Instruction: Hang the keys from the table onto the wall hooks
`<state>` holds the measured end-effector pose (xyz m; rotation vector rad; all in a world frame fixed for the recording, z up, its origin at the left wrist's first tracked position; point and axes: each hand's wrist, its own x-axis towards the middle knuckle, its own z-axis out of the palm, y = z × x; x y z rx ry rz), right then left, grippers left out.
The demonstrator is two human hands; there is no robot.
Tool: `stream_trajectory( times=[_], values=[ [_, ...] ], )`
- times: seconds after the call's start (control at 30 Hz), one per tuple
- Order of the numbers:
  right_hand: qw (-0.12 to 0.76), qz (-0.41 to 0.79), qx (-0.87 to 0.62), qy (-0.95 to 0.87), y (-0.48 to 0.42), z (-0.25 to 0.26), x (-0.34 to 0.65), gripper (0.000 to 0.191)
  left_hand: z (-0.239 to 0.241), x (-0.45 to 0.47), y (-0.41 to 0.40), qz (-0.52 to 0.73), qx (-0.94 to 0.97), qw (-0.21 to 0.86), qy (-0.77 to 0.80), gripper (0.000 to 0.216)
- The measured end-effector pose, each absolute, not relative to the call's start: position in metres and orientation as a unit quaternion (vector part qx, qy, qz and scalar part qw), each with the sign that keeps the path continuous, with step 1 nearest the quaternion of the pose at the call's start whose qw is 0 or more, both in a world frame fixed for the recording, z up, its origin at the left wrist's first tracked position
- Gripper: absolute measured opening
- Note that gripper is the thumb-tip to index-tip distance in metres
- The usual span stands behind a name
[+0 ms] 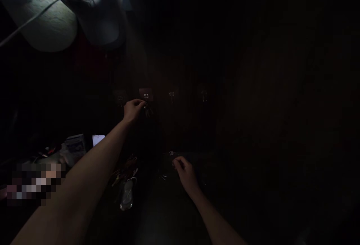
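Observation:
The scene is very dark. My left hand (134, 110) reaches up to a row of small metal wall hooks (171, 96), its fingers pinched closed at the second hook (146, 95) from the left; something small and dark hangs just under the fingertips, too dim to name. My right hand (184, 172) hovers lower over a dark surface, fingers curled inward, near a small metal bit (171, 153). What, if anything, it holds is hidden.
Two pale caps (45, 20) hang at the upper left. Clutter lies at the lower left: a small box (75, 143), a bright white card (98, 139), a shiny bunch of keys or clips (126, 188). The right half is black.

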<state>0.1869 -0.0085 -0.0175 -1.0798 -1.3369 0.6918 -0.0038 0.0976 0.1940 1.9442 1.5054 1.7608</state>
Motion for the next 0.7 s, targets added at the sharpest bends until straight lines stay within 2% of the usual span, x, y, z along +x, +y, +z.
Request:
stream_trajectory(
  times=[0.23,0.47,0.7],
  values=[
    [0.6,0.29,-0.463,-0.584,-0.009,-0.017,0.187,0.026,0.187,-0.011,0.108,0.581,0.628,0.101,0.508,0.022],
    [0.608,0.296,-0.457,-0.578,-0.007,-0.016,0.188,0.026,0.171,-0.014,0.099,0.594,0.649,0.142,0.453,0.026],
    [0.612,0.285,-0.465,-0.572,-0.002,-0.02,0.188,0.026,0.132,-0.015,0.068,0.615,0.623,0.186,0.447,0.036]
  ],
)
